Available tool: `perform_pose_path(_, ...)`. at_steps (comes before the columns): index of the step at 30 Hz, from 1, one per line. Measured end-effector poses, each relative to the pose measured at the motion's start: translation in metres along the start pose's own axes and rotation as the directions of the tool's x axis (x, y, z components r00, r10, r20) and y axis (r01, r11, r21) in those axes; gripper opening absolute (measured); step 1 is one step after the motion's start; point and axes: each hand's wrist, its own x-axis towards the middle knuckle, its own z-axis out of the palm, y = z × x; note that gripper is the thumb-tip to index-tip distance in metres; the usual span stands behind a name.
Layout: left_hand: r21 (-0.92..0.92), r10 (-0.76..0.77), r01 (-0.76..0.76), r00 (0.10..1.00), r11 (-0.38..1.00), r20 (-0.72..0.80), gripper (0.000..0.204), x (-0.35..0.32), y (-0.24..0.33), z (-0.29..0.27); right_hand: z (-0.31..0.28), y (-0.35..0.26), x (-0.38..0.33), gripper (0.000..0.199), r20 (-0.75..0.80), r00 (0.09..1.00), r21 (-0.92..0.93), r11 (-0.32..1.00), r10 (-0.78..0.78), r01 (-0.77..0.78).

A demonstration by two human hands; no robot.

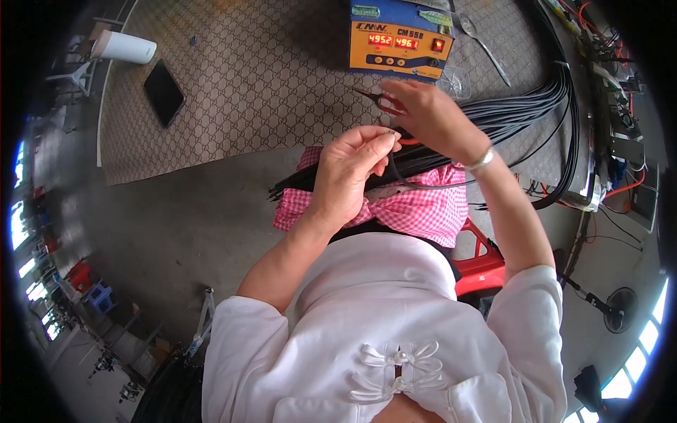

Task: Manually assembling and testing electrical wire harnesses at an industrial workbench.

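Note:
My left hand (345,169) is closed, with thumb and forefinger pinching the end of a thin black cable (423,187). That cable curves down from the pinch and runs off to the right. Just above and to the right, my right hand (436,118) grips small red-handled scissors (390,105), whose dark pointed blades face left, away from the cable end. Part of the scissors is hidden by the fingers. Beneath both hands, a thick bundle of black cables (518,111) lies over my lap and the table edge, its loose ends toward the left.
Beyond my hands a blue and orange soldering station (398,53) stands on the patterned table (240,92). A spoon (486,51) lies right of it. To the left are a black phone (164,93) and a white cup (125,46). A pink checked cloth (423,215) covers my lap, beside a red stool (483,264).

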Motion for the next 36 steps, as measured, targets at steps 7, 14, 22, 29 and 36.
perform_pose_path(7, -0.146, -0.042, 0.037, 0.999, 0.989, -0.03, 0.016, 0.001, -0.002, -0.004, 0.002, -0.01, -0.012, 0.022, -0.057, 0.984, 0.501, 0.857, 0.17, -0.119)
perform_pose_path(14, -0.19, -0.021, 0.026, 0.999, 0.981, 0.029, 0.014, 0.007, -0.002, 0.005, 0.001, -0.03, -0.061, 0.015, 0.316, 0.885, 0.885, 0.229, 0.342, -0.405)
perform_pose_path(22, -0.018, 0.004, -0.005, 1.0, 1.0, -0.008, 0.012, 0.007, -0.001, 0.004, -0.002, -0.026, -0.069, 0.014, 0.315, 0.872, 0.897, 0.182, 0.376, -0.403)
perform_pose_path(29, -0.1, 0.086, -0.084, 0.996, 0.991, 0.015, 0.011, 0.009, -0.009, 0.011, 0.0, -0.025, -0.074, 0.014, 0.396, 0.839, 0.918, -0.136, 0.374, -0.373)
perform_pose_path(36, -0.413, -0.011, 0.062, 0.992, 0.909, 0.126, 0.01, 0.018, -0.027, 0.019, 0.007, -0.015, -0.077, 0.016, 0.405, 0.886, 0.883, -0.349, 0.226, -0.315)
